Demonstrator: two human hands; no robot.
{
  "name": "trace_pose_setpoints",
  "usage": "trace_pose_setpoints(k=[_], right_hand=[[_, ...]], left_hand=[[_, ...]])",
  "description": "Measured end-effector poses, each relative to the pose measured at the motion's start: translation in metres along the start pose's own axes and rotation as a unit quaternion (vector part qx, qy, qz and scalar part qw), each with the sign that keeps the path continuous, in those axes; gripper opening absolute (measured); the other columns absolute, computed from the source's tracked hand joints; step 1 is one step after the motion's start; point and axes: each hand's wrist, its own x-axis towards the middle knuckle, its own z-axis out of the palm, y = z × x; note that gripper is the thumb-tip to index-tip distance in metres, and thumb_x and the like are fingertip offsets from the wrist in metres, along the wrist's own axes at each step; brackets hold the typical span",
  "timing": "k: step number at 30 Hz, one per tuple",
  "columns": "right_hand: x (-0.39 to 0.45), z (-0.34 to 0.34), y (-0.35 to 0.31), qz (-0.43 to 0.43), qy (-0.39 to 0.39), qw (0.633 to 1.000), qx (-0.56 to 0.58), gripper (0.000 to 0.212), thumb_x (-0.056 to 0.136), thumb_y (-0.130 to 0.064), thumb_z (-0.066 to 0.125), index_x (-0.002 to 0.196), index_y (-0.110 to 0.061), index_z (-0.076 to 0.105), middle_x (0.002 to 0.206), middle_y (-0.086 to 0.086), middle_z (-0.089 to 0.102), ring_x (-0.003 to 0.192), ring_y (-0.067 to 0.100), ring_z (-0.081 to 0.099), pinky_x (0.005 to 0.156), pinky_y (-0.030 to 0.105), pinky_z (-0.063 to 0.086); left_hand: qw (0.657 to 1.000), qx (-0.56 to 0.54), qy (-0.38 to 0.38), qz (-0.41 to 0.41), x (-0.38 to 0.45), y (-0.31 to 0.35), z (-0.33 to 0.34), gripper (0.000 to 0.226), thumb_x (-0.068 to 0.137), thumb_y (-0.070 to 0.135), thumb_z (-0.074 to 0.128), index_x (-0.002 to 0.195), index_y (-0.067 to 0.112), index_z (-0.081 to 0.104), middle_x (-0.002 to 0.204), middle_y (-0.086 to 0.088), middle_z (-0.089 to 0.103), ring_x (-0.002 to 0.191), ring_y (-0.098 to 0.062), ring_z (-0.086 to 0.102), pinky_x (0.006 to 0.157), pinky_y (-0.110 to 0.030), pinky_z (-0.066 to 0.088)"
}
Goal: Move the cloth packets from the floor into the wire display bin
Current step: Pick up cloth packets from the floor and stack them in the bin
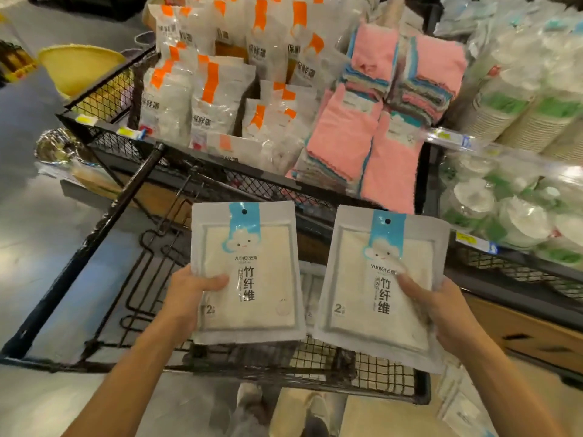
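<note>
My left hand [189, 298] grips one white cloth packet [252, 288] with a blue cloud label, thumb across its front. A second, matching packet [378, 298] is held by my right hand [441, 313] at its right side. Both packets stand upright above the lower black wire display bin [378, 380]. More packets lie inside that bin, seen between the two held ones [310, 288]. Further white packets lie on the floor [460, 402] at the lower right.
The upper wire bin [132, 143] holds white bags with orange labels [211, 102] and stacks of pink cloths [353, 143]. Paper cups and bowls [517, 105] fill the right shelves. A black wire rack [151, 266] sits left in the lower bin. A yellow basin [79, 66] is far left.
</note>
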Motion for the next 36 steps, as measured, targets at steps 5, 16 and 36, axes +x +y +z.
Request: trace_pose_setpoints(k=[5, 16, 36], right_hand=[[0.029, 0.019, 0.043, 0.039, 0.069, 0.997, -0.007, 0.039, 0.087, -0.022, 0.075, 0.123, -0.007, 0.067, 0.107, 0.014, 0.079, 0.098, 0.035, 0.077, 0.086, 0.056, 0.061], [0.124, 0.031, 0.162, 0.099, 0.102, 0.989, -0.031, 0.071, 0.065, -0.055, 0.088, 0.117, -0.011, 0.068, 0.100, 0.011, 0.081, 0.088, 0.030, 0.079, 0.065, 0.042, 0.065], [0.276, 0.032, 0.334, 0.136, 0.117, 0.980, -0.090, 0.025, 0.090, -0.013, 0.075, 0.114, -0.009, 0.070, 0.096, 0.004, 0.081, 0.081, 0.020, 0.080, 0.061, 0.031, 0.064]], left_hand=[[0.996, 0.032, -0.044, -0.066, 0.078, -0.033, 0.008, 0.031, 0.083, -0.009, 0.069, 0.112, 0.000, 0.069, 0.102, -0.018, 0.078, 0.092, -0.037, 0.076, 0.074, -0.048, 0.063], [0.983, 0.095, -0.067, -0.140, 0.220, -0.134, 0.031, 0.033, 0.082, -0.011, 0.070, 0.110, 0.005, 0.070, 0.105, -0.013, 0.078, 0.100, -0.036, 0.073, 0.081, -0.051, 0.060], [0.965, 0.202, -0.037, -0.161, 0.352, -0.305, 0.033, 0.058, 0.057, 0.029, 0.094, 0.105, 0.004, 0.074, 0.094, -0.012, 0.079, 0.090, -0.036, 0.076, 0.080, -0.053, 0.062]])
